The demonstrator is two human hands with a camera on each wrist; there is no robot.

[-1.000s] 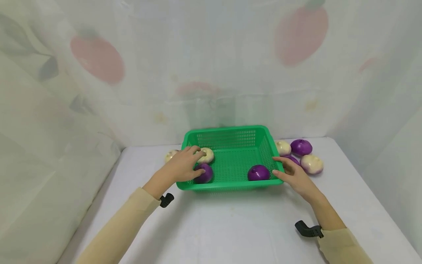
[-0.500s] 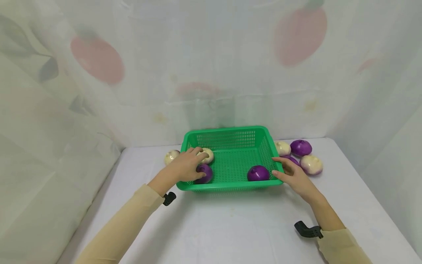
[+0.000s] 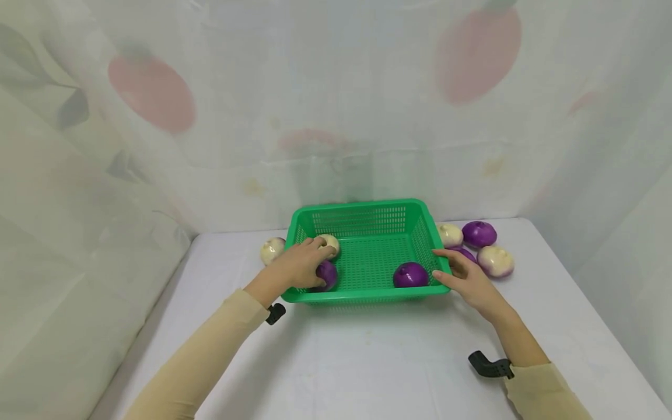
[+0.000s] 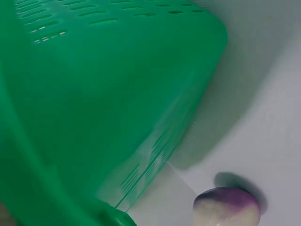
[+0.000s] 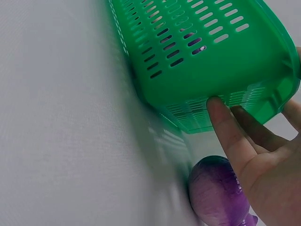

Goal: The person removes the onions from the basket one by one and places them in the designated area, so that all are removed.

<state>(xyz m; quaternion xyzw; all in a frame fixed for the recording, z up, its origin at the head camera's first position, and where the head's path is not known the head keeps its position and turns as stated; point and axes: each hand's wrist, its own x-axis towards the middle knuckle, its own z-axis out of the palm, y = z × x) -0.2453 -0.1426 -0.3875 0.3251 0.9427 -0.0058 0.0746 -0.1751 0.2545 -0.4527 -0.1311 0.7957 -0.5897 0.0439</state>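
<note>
A green plastic basket (image 3: 362,296) sits on the white table with turnips inside. My left hand (image 3: 301,265) reaches over its left rim, thumb and fingers around a purple turnip (image 3: 328,275). Just behind lies a pale turnip (image 3: 331,244), partly covered by the fingers. Another purple turnip (image 3: 411,274) is in the front right corner. At the right end, my right hand (image 3: 469,283) grips the basket's rim; in the right wrist view its fingers (image 5: 225,122) lie against the outer wall. The left hand's hold is out of sight in the left wrist view.
Outside the basket's left end is a pale turnip (image 3: 272,250) with a purple tinge. Beyond the right end lie several turnips, among them a purple one (image 3: 480,234) and a pale one (image 3: 496,261). A printed curtain (image 3: 367,116) hangs behind the table.
My left hand has shifted slightly right, its fingers closing in around the purple turnip and showing more of the pale turnip outside. The right hand and basket have hardly moved.
</note>
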